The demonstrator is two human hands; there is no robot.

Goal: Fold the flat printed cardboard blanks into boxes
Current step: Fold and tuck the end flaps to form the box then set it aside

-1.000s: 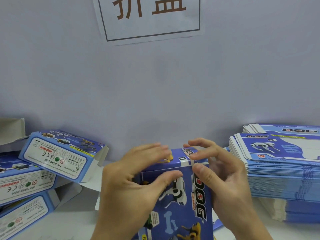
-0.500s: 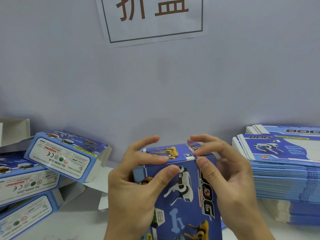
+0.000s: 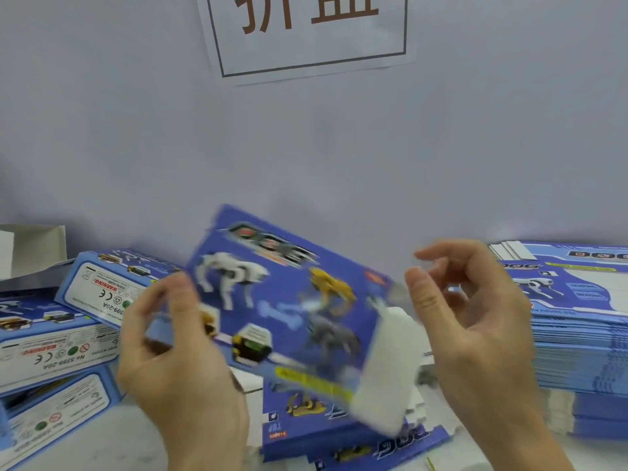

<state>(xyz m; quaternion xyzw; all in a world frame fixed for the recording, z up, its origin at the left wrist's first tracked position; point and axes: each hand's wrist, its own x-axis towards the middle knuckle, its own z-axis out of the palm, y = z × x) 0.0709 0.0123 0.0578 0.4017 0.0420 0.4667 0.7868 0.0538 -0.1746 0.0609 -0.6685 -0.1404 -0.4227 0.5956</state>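
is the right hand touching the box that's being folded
Apart. In the head view the right hand is open with a visible gap to the box; only the left hand holds it.

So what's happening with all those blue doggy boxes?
A person is folding flat printed cardboard into boxes. The left hand grips a folded blue box, tilted and blurred in mid-air. The right hand is off it, fingers loosely curled and holding nothing. Finished boxes are piled on the left, and a tall stack of flat blanks waits on the right. A few more blanks lie underneath.
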